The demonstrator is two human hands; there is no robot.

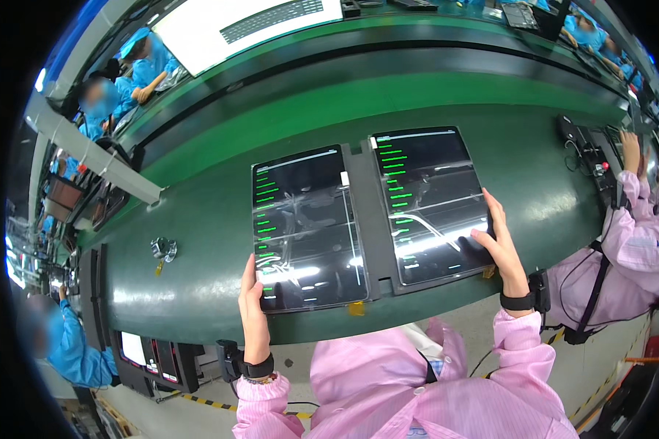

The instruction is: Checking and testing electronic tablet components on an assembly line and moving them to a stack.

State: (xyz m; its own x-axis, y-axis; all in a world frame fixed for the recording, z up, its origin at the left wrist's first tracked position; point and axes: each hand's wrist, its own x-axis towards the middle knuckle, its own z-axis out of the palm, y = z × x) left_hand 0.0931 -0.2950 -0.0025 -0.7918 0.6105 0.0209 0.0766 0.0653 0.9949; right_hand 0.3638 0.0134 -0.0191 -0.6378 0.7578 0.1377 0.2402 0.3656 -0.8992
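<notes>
Two tablets lie side by side on the green work surface, their lit screens showing lines of green text on black and wrinkled, reflective film. My left hand (253,307) holds the lower left edge of the left tablet (307,219), its thumb beside the screen. At the right edge of the right tablet (428,197), my right hand (505,249) grips with the thumb over the screen and the forefinger stretched along the side. Some fingers are hidden beneath the edges. Between the tablets shows a dark grey holder (377,227). A yellow tab (356,309) sticks out below the left tablet.
A small shiny metal part (164,249) sits on the left of the table. Black devices with cables (589,157) stand at right, near a co-worker's pink sleeve (641,234). Beyond the table runs a dark rail (388,62), with a large bright screen (241,29) behind.
</notes>
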